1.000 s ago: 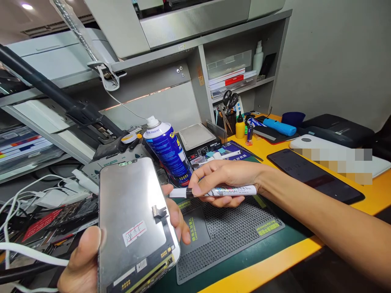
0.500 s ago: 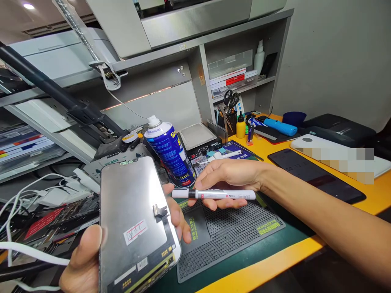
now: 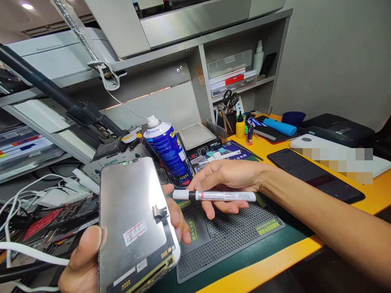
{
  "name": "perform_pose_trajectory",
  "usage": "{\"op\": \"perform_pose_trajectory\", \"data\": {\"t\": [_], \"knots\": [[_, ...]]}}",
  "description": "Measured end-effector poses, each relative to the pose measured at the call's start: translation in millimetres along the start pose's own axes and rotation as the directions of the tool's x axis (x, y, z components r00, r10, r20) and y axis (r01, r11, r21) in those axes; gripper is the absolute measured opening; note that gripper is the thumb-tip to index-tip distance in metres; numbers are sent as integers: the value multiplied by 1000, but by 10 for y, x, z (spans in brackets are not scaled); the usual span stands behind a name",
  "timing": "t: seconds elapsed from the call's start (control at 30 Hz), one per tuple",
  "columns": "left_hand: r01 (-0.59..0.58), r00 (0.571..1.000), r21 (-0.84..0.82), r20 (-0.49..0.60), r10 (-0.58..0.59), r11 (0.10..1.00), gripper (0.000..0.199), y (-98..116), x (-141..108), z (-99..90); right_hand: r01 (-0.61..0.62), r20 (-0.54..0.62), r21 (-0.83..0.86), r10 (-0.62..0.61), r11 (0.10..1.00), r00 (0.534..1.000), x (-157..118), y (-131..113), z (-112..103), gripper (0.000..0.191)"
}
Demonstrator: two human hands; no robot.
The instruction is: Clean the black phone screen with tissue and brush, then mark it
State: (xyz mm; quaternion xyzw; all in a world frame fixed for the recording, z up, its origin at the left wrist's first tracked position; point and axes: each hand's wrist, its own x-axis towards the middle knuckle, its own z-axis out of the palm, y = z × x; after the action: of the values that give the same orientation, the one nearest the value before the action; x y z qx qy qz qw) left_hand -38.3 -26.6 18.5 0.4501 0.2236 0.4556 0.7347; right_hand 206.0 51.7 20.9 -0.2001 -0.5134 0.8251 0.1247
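Electronics repair workshop, evidenced by grey perforated rubber mat (image 3: 235, 240), silver-backed phone screen panel (image 3: 130, 199), blue metal spray can (image 3: 165, 150)

Shows slim, bare right hand (image 3: 221, 177) mid-frame and bare, smooth forearm (image 3: 314, 211) widening toward the lower right; at lower left, shows bare left hand (image 3: 77, 266) with broad, rounded thumb (image 3: 89, 240).

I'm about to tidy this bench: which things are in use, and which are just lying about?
In use:
screen panel, in the left hand
white marker, in the right hand
perforated mat, probably, below the right hand

Apparently just lying about:
blue spray can
dark phone
yellow bottle
scissors
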Motion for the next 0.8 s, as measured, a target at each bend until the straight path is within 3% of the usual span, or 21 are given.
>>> {"op": "perform_pose_trajectory", "data": {"t": [0.27,0.8], "knots": [[52,996,-14,-66,-53,999,77,16,2,44,35,-31,-88,-38,996,999,-63,-2,59,27],[57,996,-57,-64,-60,997,73,18,-9,39,-66,-60,-76,61,995,996,-35,-1,62,24]]}}
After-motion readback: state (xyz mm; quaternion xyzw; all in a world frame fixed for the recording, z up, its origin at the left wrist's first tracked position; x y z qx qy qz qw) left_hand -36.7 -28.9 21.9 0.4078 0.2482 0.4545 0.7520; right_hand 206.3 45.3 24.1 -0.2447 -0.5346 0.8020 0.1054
